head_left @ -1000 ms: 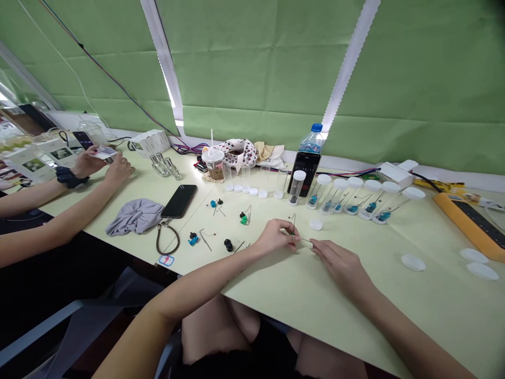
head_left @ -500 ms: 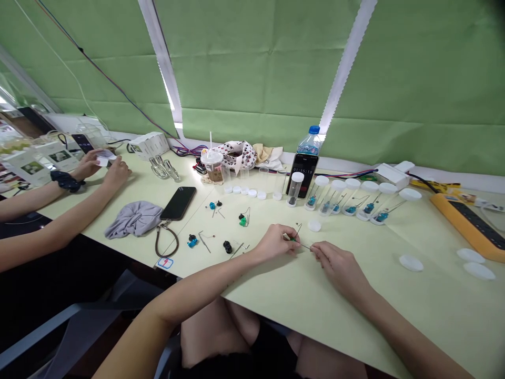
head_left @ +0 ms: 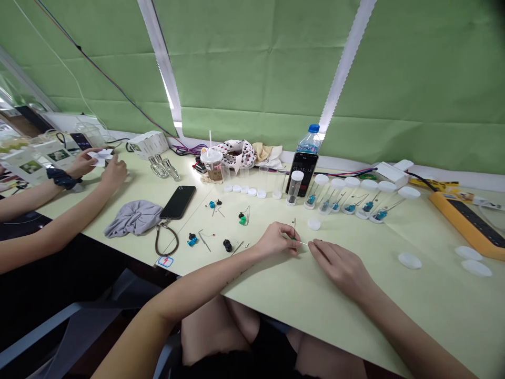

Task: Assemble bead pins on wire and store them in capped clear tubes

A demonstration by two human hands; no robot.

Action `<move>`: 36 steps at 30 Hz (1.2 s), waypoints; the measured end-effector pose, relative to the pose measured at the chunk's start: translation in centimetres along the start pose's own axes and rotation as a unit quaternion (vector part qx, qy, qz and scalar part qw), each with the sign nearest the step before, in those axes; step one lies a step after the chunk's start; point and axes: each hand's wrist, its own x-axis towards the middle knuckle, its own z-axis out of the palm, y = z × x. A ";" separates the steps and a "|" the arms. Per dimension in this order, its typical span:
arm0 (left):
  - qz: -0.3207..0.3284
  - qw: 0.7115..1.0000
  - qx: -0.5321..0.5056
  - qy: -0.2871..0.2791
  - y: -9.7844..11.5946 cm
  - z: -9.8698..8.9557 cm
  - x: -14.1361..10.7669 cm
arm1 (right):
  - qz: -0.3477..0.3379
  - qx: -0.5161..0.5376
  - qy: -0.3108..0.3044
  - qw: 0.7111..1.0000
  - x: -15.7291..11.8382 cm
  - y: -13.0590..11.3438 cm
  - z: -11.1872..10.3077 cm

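The left hand [head_left: 278, 239] has its thumb and fingers pinched together on a small part [head_left: 293, 239] that shows a hint of green, held low over the bench [head_left: 394, 321], with a bent wire [head_left: 294, 227] standing up from it. A thin rod [head_left: 303, 242] bridges the gap to the right hand [head_left: 339, 266], whose fingertips look closed on its far end. The step in hand seems to be working the rod against the part, whether pushing or turning I cannot tell. The next move probably calls for a steady left pinch and small, aligned motions of the right fingertips. A loose lid [head_left: 314, 224] lies just beyond the hands, in front of the capped tubes [head_left: 295, 188]; a green piece [head_left: 242, 220] and a black piece [head_left: 227, 245] lie to the left.
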 end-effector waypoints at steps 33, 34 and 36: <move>0.008 1.000 0.010 0.024 -0.3 0.5 0.1 | 0.074 -0.023 -0.014 0.997 -0.4 0.1 1.5; 0.010 1.000 0.007 0.024 -0.2 0.6 0.0 | 0.091 -0.023 -0.019 0.995 -0.4 0.0 1.6; 0.007 1.000 0.001 0.028 -0.2 0.7 0.0 | 0.121 -0.011 -0.043 0.992 -0.5 0.0 1.7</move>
